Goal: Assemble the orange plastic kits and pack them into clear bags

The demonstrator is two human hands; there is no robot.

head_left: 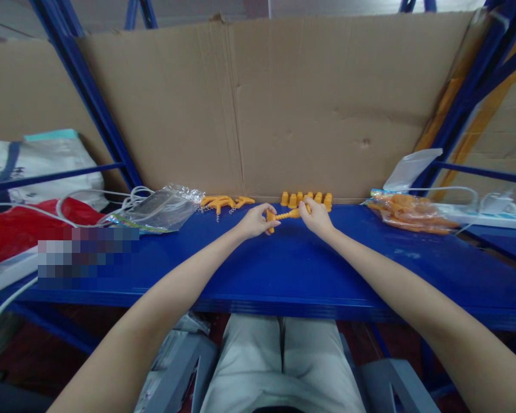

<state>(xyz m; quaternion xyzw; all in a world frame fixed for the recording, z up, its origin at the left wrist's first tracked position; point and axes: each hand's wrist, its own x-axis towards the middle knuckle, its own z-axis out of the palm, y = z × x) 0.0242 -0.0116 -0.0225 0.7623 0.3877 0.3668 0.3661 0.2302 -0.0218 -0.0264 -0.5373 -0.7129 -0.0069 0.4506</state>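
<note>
Left of the grip lie orange corkscrews. The left hand pinches an orange handle, its twisted shaft running toward an orange sleeve clasped by the right hand; keeping both aligned seems wise. Orange caps stand just beyond.

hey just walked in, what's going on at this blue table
A person is holding a slim yellow-orange piece with a twisted middle between both bare hands, over the blue tabletop. The left hand grips one end and the right hand the other. Behind the hands, small yellow-orange cup-shaped pieces stand in a row; to their left lie yellow-orange handles with metal spirals. A clear plastic bag of orange pieces lies on the right.
</note>
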